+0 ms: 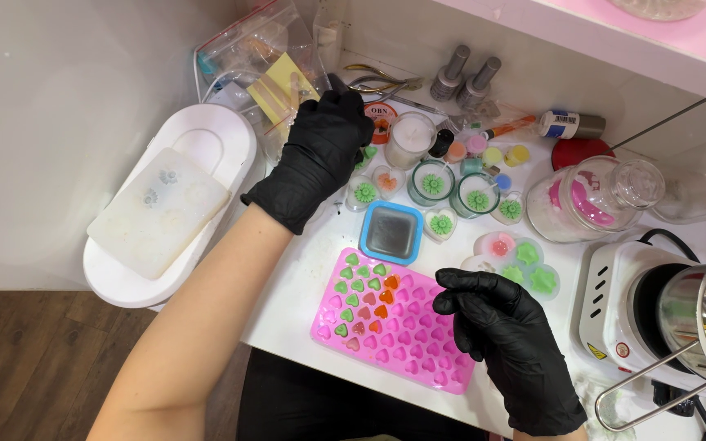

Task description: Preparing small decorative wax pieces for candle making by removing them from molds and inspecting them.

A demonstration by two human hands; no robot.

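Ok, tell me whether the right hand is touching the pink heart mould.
Touching. The head view shows the gloved right hand lying across the right end of the pink heart mould, its curled fingers pressed onto the mould's top with no gap visible.

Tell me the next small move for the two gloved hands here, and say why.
Probably bring the left hand back from the table's far side to steady the pink heart mould. The right hand rests on the mould's right edge, fingers curled, seemingly holding nothing, and only the mould's left columns hold green, orange and red pieces; most cavities look empty.
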